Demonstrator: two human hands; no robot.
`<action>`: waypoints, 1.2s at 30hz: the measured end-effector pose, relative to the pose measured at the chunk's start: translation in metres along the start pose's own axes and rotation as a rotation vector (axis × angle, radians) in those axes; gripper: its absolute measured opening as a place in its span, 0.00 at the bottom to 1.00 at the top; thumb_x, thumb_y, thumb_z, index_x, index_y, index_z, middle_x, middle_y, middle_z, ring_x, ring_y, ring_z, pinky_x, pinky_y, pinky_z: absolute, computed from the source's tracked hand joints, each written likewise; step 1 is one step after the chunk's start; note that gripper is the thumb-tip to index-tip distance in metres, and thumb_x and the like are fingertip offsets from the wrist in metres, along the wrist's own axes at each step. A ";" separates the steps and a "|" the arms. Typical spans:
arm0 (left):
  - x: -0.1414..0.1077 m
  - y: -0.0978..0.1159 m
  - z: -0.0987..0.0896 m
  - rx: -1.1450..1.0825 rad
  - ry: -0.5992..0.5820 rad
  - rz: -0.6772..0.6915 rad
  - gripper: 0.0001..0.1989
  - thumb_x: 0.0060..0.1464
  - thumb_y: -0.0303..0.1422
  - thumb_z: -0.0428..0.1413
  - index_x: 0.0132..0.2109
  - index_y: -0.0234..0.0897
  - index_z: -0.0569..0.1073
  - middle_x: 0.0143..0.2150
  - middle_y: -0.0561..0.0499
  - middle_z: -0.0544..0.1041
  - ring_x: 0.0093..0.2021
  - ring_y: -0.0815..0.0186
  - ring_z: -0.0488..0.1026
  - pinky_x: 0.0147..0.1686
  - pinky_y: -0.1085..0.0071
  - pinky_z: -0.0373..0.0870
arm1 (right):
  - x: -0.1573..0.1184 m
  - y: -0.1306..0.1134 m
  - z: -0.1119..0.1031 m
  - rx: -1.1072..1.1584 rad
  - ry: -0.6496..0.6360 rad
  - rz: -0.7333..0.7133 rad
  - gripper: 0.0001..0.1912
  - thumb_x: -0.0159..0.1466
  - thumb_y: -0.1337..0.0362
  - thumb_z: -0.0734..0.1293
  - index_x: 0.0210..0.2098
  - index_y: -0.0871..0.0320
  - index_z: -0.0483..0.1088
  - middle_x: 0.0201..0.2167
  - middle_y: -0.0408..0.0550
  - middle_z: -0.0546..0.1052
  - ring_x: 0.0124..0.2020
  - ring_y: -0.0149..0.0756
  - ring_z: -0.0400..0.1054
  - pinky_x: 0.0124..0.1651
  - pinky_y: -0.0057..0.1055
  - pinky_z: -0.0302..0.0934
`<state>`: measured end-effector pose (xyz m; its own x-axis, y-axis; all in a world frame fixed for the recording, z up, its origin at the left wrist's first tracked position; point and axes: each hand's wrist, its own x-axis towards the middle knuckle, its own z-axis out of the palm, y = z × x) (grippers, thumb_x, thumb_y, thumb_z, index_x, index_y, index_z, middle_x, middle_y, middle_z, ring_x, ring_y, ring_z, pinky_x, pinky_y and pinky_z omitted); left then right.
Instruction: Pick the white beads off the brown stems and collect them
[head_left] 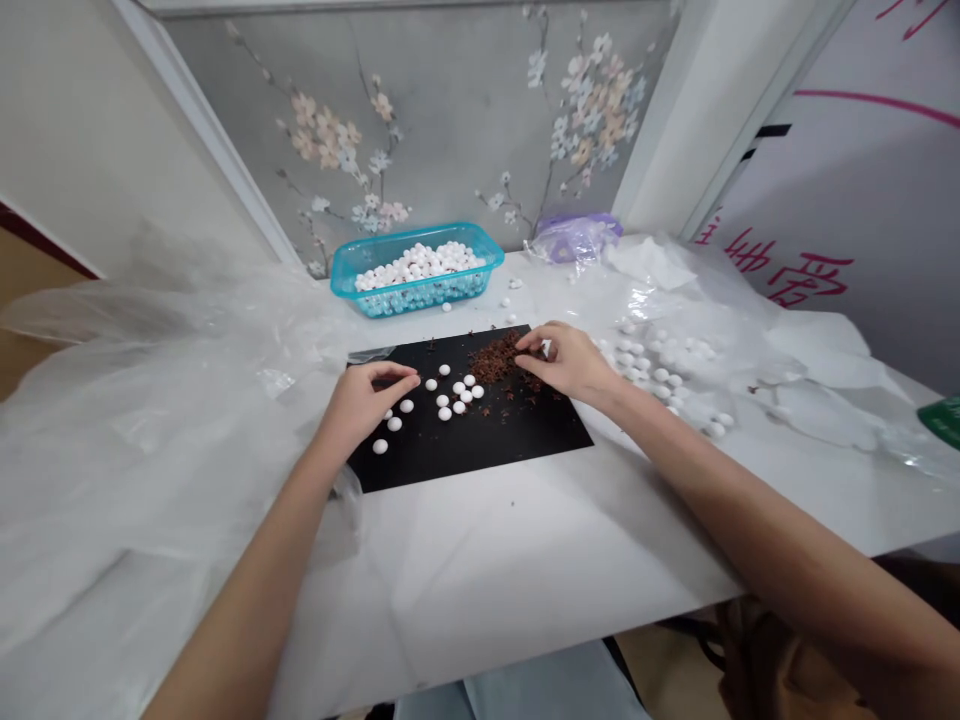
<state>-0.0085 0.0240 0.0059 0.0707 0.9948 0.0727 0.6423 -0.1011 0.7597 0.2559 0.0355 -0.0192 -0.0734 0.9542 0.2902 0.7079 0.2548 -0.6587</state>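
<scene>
A black sheet (480,450) lies on the white table, with several white balls (459,390) and a pile of small brown star-shaped pieces (493,360) on it. My left hand (367,402) is over the sheet's left part, thumb and fingertips pinched together beside a few white balls. Anything in that pinch is too small to make out. At the brown pile, my right hand (570,362) reaches in from the right, thumb and forefinger a little apart at the pieces. A small white patch shows between its fingers; I cannot tell whether it is a ball or the table.
Behind the sheet stands a blue plastic basket (346,282) heaped with white balls. Clear plastic bags (187,400) cover the left side. More white balls (652,365) lie under or in clear plastic at right, near a purple bag (574,238). A floral panel backs the table.
</scene>
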 end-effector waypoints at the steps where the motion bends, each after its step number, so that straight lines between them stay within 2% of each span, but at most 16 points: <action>1: 0.002 -0.004 0.001 0.021 -0.024 0.002 0.13 0.42 0.41 0.60 0.32 0.37 0.78 0.39 0.47 0.80 0.42 0.57 0.74 0.46 0.63 0.67 | -0.001 0.001 0.002 -0.027 -0.042 -0.015 0.07 0.54 0.65 0.67 0.32 0.59 0.73 0.32 0.46 0.71 0.25 0.28 0.61 0.32 0.30 0.59; 5: 0.004 -0.011 0.005 0.088 -0.084 0.040 0.13 0.42 0.40 0.59 0.34 0.36 0.79 0.45 0.45 0.78 0.47 0.57 0.73 0.49 0.63 0.65 | -0.008 -0.005 0.010 -0.137 -0.126 -0.022 0.06 0.55 0.66 0.65 0.33 0.58 0.73 0.35 0.46 0.71 0.29 0.30 0.64 0.33 0.29 0.58; 10: 0.002 -0.007 0.002 0.183 -0.136 0.048 0.17 0.44 0.42 0.58 0.40 0.38 0.78 0.51 0.46 0.75 0.49 0.57 0.70 0.50 0.63 0.64 | -0.009 -0.007 0.012 -0.136 -0.125 -0.004 0.05 0.57 0.68 0.64 0.28 0.58 0.72 0.33 0.46 0.71 0.29 0.29 0.63 0.32 0.27 0.56; 13: 0.001 -0.003 -0.005 0.231 -0.129 0.067 0.20 0.45 0.45 0.56 0.44 0.40 0.76 0.51 0.48 0.74 0.49 0.58 0.70 0.47 0.65 0.65 | -0.009 -0.007 0.011 -0.109 -0.083 -0.023 0.06 0.58 0.66 0.62 0.29 0.58 0.71 0.32 0.45 0.72 0.27 0.29 0.62 0.31 0.27 0.55; 16: -0.001 0.002 -0.014 0.354 -0.153 0.075 0.20 0.43 0.46 0.57 0.42 0.40 0.76 0.43 0.48 0.77 0.43 0.59 0.72 0.38 0.68 0.66 | -0.010 -0.007 0.011 -0.055 -0.029 -0.014 0.07 0.59 0.65 0.61 0.33 0.57 0.70 0.29 0.43 0.74 0.23 0.28 0.61 0.28 0.26 0.53; 19: -0.002 0.006 -0.020 0.449 -0.251 0.020 0.19 0.41 0.45 0.59 0.39 0.39 0.77 0.32 0.50 0.77 0.32 0.62 0.72 0.28 0.71 0.64 | -0.010 -0.006 0.013 0.001 -0.006 -0.005 0.07 0.59 0.64 0.61 0.34 0.58 0.70 0.29 0.43 0.75 0.21 0.27 0.60 0.27 0.26 0.54; 22: -0.003 0.007 -0.021 0.448 -0.313 -0.023 0.16 0.42 0.44 0.58 0.35 0.39 0.77 0.26 0.52 0.77 0.28 0.64 0.71 0.25 0.73 0.62 | -0.009 -0.003 0.015 0.037 -0.015 -0.014 0.07 0.57 0.67 0.62 0.33 0.58 0.71 0.30 0.44 0.77 0.21 0.27 0.61 0.28 0.27 0.56; 25: -0.003 0.006 -0.022 0.439 -0.325 -0.021 0.15 0.43 0.46 0.57 0.33 0.40 0.78 0.24 0.53 0.76 0.26 0.65 0.70 0.23 0.73 0.60 | -0.009 -0.002 0.015 0.062 -0.019 -0.016 0.08 0.56 0.69 0.62 0.33 0.58 0.72 0.31 0.45 0.77 0.22 0.28 0.62 0.30 0.28 0.58; 29: -0.005 0.010 -0.016 0.278 -0.253 0.003 0.17 0.44 0.47 0.58 0.35 0.40 0.79 0.28 0.52 0.79 0.28 0.64 0.72 0.27 0.72 0.64 | -0.011 -0.012 0.012 0.171 -0.014 0.028 0.06 0.55 0.68 0.64 0.29 0.59 0.74 0.27 0.45 0.77 0.19 0.27 0.61 0.27 0.28 0.58; 31: -0.009 0.016 -0.008 0.086 -0.173 0.021 0.18 0.43 0.46 0.59 0.37 0.39 0.79 0.34 0.49 0.80 0.35 0.62 0.74 0.33 0.71 0.67 | -0.014 -0.020 0.010 0.354 -0.054 0.081 0.05 0.53 0.65 0.67 0.28 0.60 0.73 0.23 0.44 0.75 0.16 0.25 0.60 0.23 0.27 0.57; 33: -0.013 0.023 0.003 -0.138 -0.109 0.028 0.19 0.42 0.44 0.61 0.40 0.37 0.78 0.40 0.47 0.80 0.40 0.61 0.74 0.40 0.69 0.69 | -0.017 -0.028 0.009 0.584 -0.131 0.114 0.09 0.52 0.62 0.69 0.30 0.61 0.72 0.21 0.43 0.74 0.14 0.25 0.60 0.19 0.26 0.56; 36: -0.020 0.031 0.019 -0.411 -0.123 0.011 0.20 0.40 0.42 0.63 0.41 0.37 0.77 0.39 0.47 0.80 0.40 0.62 0.75 0.41 0.69 0.70 | -0.023 -0.038 0.007 0.814 -0.245 0.080 0.13 0.53 0.58 0.70 0.32 0.61 0.71 0.20 0.41 0.71 0.14 0.23 0.60 0.17 0.23 0.56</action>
<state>0.0243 0.0013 0.0154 0.1820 0.9830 0.0238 0.2854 -0.0760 0.9554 0.2257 0.0052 -0.0053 -0.2606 0.9573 0.1249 -0.0015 0.1289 -0.9917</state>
